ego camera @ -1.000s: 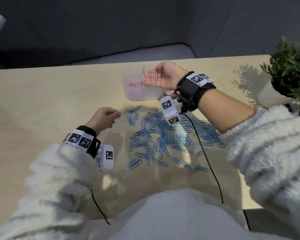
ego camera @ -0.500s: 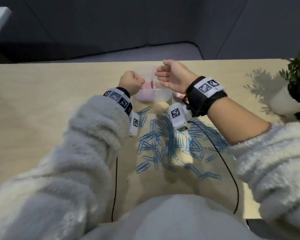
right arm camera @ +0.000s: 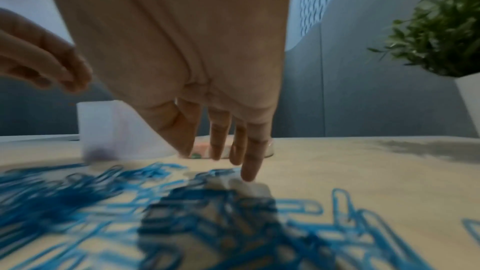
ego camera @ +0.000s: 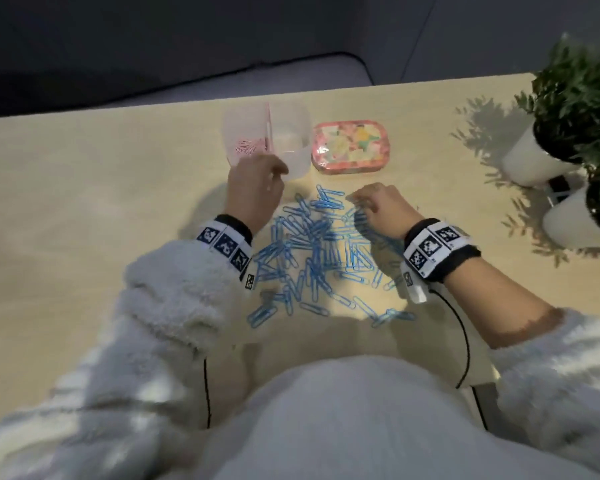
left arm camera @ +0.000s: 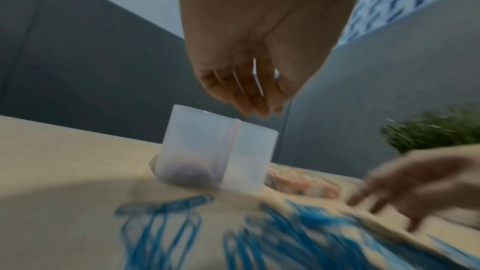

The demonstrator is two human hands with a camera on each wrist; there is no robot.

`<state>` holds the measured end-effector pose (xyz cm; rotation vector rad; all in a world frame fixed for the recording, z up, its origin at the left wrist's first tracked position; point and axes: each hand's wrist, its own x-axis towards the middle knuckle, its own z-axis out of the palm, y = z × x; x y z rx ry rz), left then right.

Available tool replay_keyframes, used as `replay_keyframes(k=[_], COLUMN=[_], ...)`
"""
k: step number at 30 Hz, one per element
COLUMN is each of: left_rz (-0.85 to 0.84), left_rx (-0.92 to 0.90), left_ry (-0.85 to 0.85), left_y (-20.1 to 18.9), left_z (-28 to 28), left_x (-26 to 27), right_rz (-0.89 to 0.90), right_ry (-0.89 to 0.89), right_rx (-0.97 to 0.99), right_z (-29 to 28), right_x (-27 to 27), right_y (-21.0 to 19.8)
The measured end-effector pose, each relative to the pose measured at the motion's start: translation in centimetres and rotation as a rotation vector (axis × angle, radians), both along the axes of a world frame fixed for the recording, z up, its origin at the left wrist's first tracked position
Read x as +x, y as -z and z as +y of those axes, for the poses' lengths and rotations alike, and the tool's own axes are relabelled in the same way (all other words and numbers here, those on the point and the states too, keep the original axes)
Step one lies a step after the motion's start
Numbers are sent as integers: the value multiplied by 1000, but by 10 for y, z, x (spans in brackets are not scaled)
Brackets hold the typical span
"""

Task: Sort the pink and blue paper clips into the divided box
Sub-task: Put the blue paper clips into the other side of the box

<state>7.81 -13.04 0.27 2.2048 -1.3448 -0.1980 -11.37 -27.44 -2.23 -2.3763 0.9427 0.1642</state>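
Note:
The translucent divided box (ego camera: 293, 133) stands at the far side of the table. Pink paper clips (ego camera: 246, 147) lie in its left compartment; the right compartment looks bare. A spread of blue paper clips (ego camera: 312, 251) covers the table in front of it. My left hand (ego camera: 274, 174) hovers just in front of the box (left arm camera: 218, 155), fingers (left arm camera: 255, 102) hanging loose and holding nothing. My right hand (ego camera: 357, 202) is at the pile's far right edge. Its fingers (right arm camera: 250, 155) point straight down, with the tips touching the blue clips (right arm camera: 130, 202).
A pink patterned tin (ego camera: 350, 147) lies just right of the box. Two potted plants in white pots (ego camera: 541, 157) stand at the right table edge. Cables run from both wrists to the near edge. Bare table (ego camera: 84, 202) extends to the left.
Both hands have come down from the box to the blue pile. The pink clips that my right hand held over the box are no longer in it. The pink tin is uncovered.

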Motion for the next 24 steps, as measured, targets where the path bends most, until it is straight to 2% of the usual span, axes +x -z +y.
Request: replay_keyframes(k=[2, 4, 7, 10, 13, 15, 17, 20, 24], left_rz=[46, 91, 59, 144, 258, 203, 150, 81, 1], left_rx=[262, 484, 532, 556, 400, 306, 328, 447, 561], left_ry=[184, 297, 366, 455, 297, 96, -45, -39, 30], left_y=[20, 37, 45, 44, 40, 41, 42, 46, 48], left_z=[23, 43, 64, 79, 76, 65, 52, 33, 27], left_x=[-19, -31, -49, -58, -38, -12, 13, 34, 19], right_rz=[57, 85, 142, 64, -30, -22, 48, 119, 124], right_ry=[-100, -207, -335, -279, -88, 24, 87, 69, -99], right_rx=[-57, -68, -79, 7, -5, -23, -39, -102, -165], right_z=[16, 33, 47, 52, 30, 15, 10, 18, 40], right_x=[5, 9, -1, -6, 3, 13, 25, 48, 72], right_y=[6, 11, 30, 12, 0, 1, 2, 2, 9])
